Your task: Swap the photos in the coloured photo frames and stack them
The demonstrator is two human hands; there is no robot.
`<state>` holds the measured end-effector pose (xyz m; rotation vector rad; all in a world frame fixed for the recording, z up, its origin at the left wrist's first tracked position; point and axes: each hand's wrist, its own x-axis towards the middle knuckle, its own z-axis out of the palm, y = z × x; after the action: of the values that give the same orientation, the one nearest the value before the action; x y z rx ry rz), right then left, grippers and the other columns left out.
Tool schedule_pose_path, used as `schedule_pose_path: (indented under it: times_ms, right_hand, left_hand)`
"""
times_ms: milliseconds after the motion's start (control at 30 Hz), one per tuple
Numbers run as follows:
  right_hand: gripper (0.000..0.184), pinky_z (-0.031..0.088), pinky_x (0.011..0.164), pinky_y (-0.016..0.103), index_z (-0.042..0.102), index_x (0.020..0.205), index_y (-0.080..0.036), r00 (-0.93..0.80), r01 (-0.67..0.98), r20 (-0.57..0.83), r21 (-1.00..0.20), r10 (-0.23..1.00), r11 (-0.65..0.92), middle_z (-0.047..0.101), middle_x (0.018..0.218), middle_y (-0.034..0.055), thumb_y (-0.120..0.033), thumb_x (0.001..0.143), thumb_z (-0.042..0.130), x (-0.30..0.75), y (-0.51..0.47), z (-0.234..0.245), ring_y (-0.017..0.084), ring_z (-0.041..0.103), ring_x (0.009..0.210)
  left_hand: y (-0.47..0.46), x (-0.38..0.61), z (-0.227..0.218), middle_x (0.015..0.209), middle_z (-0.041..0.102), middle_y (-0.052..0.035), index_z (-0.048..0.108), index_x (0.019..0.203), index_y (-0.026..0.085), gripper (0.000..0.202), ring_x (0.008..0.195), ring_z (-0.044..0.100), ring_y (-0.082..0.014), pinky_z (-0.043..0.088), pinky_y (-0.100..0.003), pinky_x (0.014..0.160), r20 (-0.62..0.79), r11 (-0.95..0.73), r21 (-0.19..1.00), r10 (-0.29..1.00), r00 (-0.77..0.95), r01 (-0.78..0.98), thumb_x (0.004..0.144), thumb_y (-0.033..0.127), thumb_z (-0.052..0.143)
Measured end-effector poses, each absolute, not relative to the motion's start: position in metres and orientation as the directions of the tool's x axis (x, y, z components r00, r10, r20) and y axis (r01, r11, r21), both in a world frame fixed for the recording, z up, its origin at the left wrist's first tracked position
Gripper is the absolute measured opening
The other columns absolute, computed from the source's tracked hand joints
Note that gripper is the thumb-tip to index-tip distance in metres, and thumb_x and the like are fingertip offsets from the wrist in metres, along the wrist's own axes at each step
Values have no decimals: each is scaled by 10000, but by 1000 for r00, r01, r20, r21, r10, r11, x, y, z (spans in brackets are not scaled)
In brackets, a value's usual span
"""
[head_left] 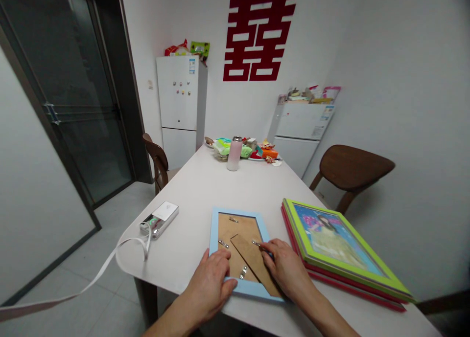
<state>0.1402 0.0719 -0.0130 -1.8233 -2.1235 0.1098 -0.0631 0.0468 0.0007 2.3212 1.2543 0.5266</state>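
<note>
A light blue picture frame lies face down on the white table, its brown backing board with a stand flap and small metal clips facing up. My left hand rests flat on the frame's near left corner, fingers spread. My right hand lies on the frame's right side, with its fingertips pinched at a metal clip by the stand flap.
A stack of frames, green on top over red ones, lies to the right. A small white device with a long strap sits left. A pink bottle and snacks stand at the far end. Wooden chairs flank the table.
</note>
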Motion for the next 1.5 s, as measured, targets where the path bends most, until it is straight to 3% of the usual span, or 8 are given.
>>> schedule_pose_path:
  times_ms: [100, 267, 533, 767, 933, 1033, 1167, 1500]
  right_hand:
    - [281, 385, 722, 262, 634, 811, -154, -81, 965, 202, -231, 976, 127, 578, 780, 79, -183, 771, 357, 139, 85, -13, 173, 530, 775]
    - [271, 370, 694, 251, 634, 733, -160, -80, 974, 209, -193, 975, 121, 560, 754, 79, -180, 767, 366, 139, 93, -14, 169, 520, 757]
    - [219, 369, 685, 252, 589, 666, -155, -129, 967, 221, -188, 967, 172, 520, 762, 74, -145, 734, 381, 141, 96, -12, 161, 497, 746]
    - [210, 386, 701, 272, 577, 665, -154, -142, 942, 236, -265, 961, 204, 500, 762, 59, -159, 737, 379, 149, 87, -20, 159, 492, 742]
    - [245, 392, 743, 314, 605, 815, -129, -159, 920, 297, -301, 942, 250, 515, 819, 88, -184, 763, 372, 147, 74, -18, 183, 480, 797]
    - [252, 388, 765, 328, 609, 879, -166, -280, 859, 340, -328, 898, 392, 528, 887, 88, -202, 776, 382, 135, 59, -12, 184, 468, 843]
    - [225, 384, 727, 341, 635, 825, -252, -474, 764, 273, -345, 837, 545, 545, 880, 54, -212, 762, 423, 117, 42, -3, 182, 471, 840]
    - [242, 352, 779, 368, 619, 878, -279, -536, 730, 254, -341, 805, 593, 514, 942, 50, -201, 740, 435, 114, 35, 2, 194, 444, 903]
  left_hand:
    - [47, -64, -4, 1184, 474, -82, 507, 830, 175, 178, 1123, 388, -203, 182, -453, 978, 143, -496, 562, 846, 513, 661, 706, 269, 593]
    - [50, -66, -14, 1196, 459, -101, 503, 808, 175, 416, 1123, 381, -238, 165, -460, 979, 153, -502, 566, 843, 516, 654, 519, 369, 731]
    - [53, -69, -13, 1184, 468, -80, 496, 797, 181, 338, 1112, 392, -222, 169, -430, 982, 164, -523, 574, 828, 537, 631, 558, 290, 710]
    - [49, -74, -13, 1196, 465, -59, 501, 827, 185, 325, 1123, 381, -204, 201, -372, 983, 181, -547, 586, 808, 561, 598, 577, 264, 694]
    - [50, -76, -16, 1200, 464, -66, 507, 821, 178, 310, 1131, 373, -206, 198, -370, 986, 179, -548, 599, 803, 569, 584, 582, 248, 692]
    - [50, -76, -16, 1209, 456, -67, 511, 823, 180, 301, 1140, 362, -209, 201, -374, 983, 171, -547, 601, 800, 575, 583, 587, 244, 686]
    - [50, -76, -15, 1202, 462, -62, 505, 810, 184, 308, 1129, 376, -206, 209, -369, 978, 167, -540, 600, 807, 567, 591, 572, 215, 698]
    - [49, -75, -11, 1139, 492, -52, 489, 773, 188, 259, 1073, 419, -215, 247, -374, 947, 179, -543, 616, 802, 570, 570, 599, 215, 679]
